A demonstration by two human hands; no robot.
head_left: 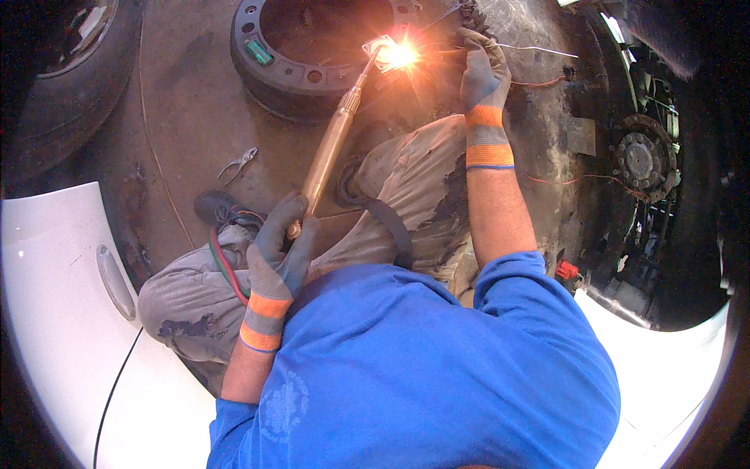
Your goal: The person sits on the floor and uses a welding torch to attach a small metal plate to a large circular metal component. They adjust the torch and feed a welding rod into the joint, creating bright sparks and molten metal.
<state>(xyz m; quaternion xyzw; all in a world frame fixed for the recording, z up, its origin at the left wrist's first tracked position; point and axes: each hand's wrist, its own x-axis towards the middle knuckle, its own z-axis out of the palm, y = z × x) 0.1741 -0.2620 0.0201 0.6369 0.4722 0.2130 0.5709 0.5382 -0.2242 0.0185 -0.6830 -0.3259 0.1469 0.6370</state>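
Observation:
My left hand (280,241), in a grey glove with an orange cuff, is closed around the lower end of a brass gas torch (328,152). The torch slants up and away, and a bright glare (400,55) at its tip hides what is being heated. Beside the glare shows a small pale metal piece (378,48). My right hand (483,72), gloved alike, is closed on a thin metal rod (539,51), whose free end sticks out to the right. Red and green hoses (226,270) run over my leg beside my left hand.
A brake drum (277,82) lies on the floor ahead, with a green lighter (258,52) on its rim. Pliers (238,164) lie nearer. A tyre (74,117) stands at the left, a wheel hub (642,156) at the right. White body panels (58,258) flank me.

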